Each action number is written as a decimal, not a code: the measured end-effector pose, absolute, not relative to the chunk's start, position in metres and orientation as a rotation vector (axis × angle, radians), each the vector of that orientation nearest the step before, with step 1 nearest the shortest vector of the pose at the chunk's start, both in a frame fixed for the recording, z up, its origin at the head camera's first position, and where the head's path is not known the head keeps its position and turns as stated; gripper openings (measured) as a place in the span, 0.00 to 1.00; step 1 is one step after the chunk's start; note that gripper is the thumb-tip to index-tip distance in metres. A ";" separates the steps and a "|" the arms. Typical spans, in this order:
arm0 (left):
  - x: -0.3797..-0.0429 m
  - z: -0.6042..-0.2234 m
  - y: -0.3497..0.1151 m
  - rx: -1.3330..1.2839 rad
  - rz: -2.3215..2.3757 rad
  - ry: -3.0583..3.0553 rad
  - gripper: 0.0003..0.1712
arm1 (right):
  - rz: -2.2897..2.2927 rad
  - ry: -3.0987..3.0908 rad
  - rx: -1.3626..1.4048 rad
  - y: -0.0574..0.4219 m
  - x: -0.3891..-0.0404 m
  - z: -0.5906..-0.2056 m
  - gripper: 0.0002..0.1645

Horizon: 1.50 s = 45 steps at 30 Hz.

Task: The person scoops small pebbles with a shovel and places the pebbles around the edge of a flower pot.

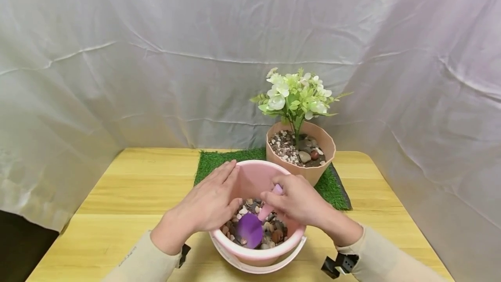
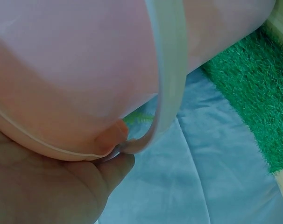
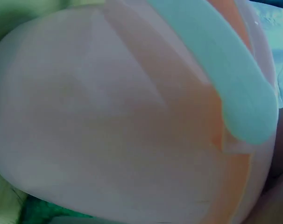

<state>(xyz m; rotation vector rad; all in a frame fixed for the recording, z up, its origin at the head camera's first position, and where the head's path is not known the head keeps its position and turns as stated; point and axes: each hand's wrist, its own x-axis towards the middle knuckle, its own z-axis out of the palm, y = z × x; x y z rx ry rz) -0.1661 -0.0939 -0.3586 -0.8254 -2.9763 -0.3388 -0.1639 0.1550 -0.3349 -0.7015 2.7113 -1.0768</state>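
Note:
A pink bucket (image 1: 258,256) with a pale rim stands near the table's front, pebbles (image 1: 270,234) lying in its bottom. My right hand (image 1: 299,199) grips the pink handle of a toy shovel, whose purple blade (image 1: 250,230) lies among the pebbles. On the bucket's left rim rests my left hand (image 1: 207,197), its fingers straight and together and its thumb on the inner side. The left wrist view shows part of this hand (image 2: 53,186) beside the joint of the bucket's white handle (image 2: 172,60). Mostly the bucket's outer wall (image 3: 109,121) fills the right wrist view.
Behind the bucket, a peach flowerpot (image 1: 301,171) holds pebbles and a plant with white flowers (image 1: 293,95). It stands on a green turf mat (image 1: 334,190) on the wooden table (image 1: 129,212). Pale cloth (image 1: 188,77) hangs at the back and sides.

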 end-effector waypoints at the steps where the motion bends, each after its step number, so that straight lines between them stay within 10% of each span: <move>1: -0.166 -0.359 -0.094 -0.825 -0.338 -2.975 0.46 | -1.076 2.697 -0.707 0.155 -0.164 -0.334 0.15; 45: -0.167 -0.357 -0.096 -0.894 -0.379 -2.934 0.38 | -1.767 2.333 -0.225 0.203 -0.159 -0.337 0.17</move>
